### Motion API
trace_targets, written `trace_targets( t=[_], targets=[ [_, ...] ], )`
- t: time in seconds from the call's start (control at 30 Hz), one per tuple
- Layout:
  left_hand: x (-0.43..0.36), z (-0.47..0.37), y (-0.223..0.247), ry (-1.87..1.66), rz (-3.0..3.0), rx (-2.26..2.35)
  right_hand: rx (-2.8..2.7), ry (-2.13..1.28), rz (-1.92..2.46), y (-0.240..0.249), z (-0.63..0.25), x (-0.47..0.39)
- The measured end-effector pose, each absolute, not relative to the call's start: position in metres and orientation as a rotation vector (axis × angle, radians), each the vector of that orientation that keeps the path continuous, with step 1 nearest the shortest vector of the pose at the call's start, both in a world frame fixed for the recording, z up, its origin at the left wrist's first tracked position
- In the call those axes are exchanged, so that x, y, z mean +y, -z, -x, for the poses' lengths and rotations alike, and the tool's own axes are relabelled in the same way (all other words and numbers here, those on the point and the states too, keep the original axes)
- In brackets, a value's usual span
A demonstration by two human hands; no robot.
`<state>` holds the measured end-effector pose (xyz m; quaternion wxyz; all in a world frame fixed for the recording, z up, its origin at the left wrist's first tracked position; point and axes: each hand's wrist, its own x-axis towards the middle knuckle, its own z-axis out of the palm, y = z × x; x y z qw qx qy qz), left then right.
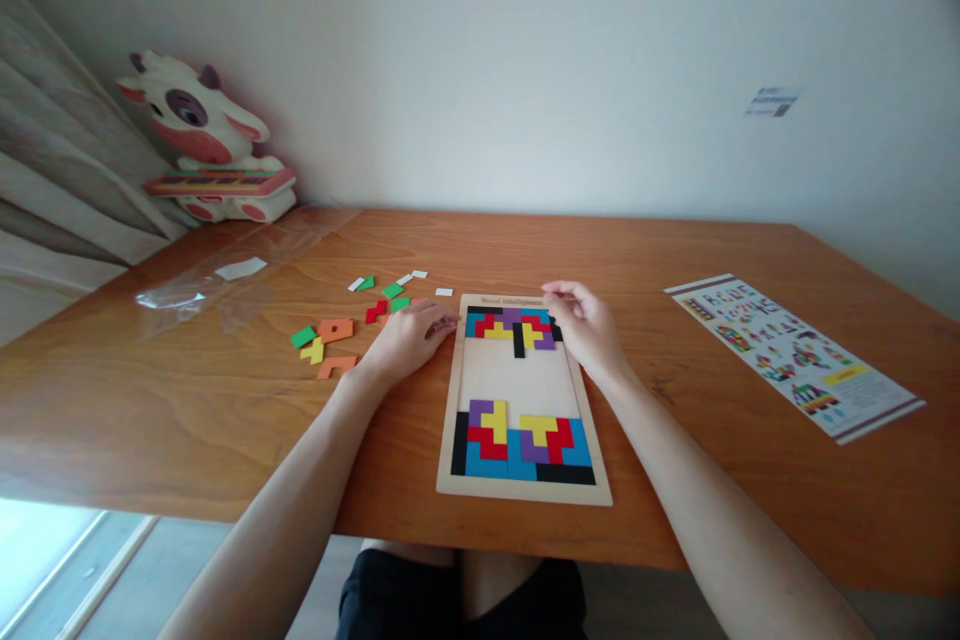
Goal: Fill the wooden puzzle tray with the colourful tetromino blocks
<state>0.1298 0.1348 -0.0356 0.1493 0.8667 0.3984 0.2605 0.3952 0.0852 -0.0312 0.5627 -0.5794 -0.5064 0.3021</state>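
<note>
A light wooden puzzle board point(516, 375) lies flat on the table with tetromino-like coloured pieces at its far and near ends and a bare middle band. My left hand point(420, 333) rests beside its upper left edge, fingers loosely bent, no piece visible in them. At the upper right corner, my right hand point(589, 325) has its fingertips on the frame, beside a black piece point(556, 330) that it partly covers; no held piece shows. A straight black piece point(519, 340) juts down from the far group. Near the board's bottom, a long black piece point(566, 473) lies along the edge.
Loose orange point(336, 330), green point(303, 337), yellow point(313, 351), red and white pieces lie left of the board. Further left is a clear plastic bag point(225, 285). A cow-shaped toy keyboard point(217, 140) stands by the wall. A printed sheet point(795, 355) lies right.
</note>
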Motion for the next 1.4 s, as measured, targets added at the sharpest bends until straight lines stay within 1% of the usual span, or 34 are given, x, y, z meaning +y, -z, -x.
trace_targets(
  t=[0.13,0.3,0.53,0.77,0.93,1.2,1.4],
  targets=[
    [0.133,-0.132,0.035,-0.763,-2.479,1.122,-1.194,-0.713,1.361,0.030,-0.395,0.085],
    [0.131,-0.135,0.033,-0.921,-2.436,1.165,-1.236,-0.699,1.334,0.028,-0.390,0.084],
    [0.124,-0.140,0.031,-0.907,-2.469,1.115,-1.272,-0.709,1.308,0.025,-0.384,0.081],
    [0.127,-0.139,0.032,-1.019,-2.438,1.167,-1.268,-0.699,1.318,0.025,-0.386,0.081],
    [0.126,-0.140,0.031,-0.953,-2.512,1.193,-1.287,-0.703,1.310,0.025,-0.386,0.080],
    [0.130,-0.136,0.034,-0.852,-2.478,1.419,-1.291,-0.700,1.308,0.028,-0.386,0.082],
    [0.130,-0.139,0.033,-0.958,-2.596,1.292,-1.320,-0.695,1.316,0.029,-0.385,0.082]
  ],
)
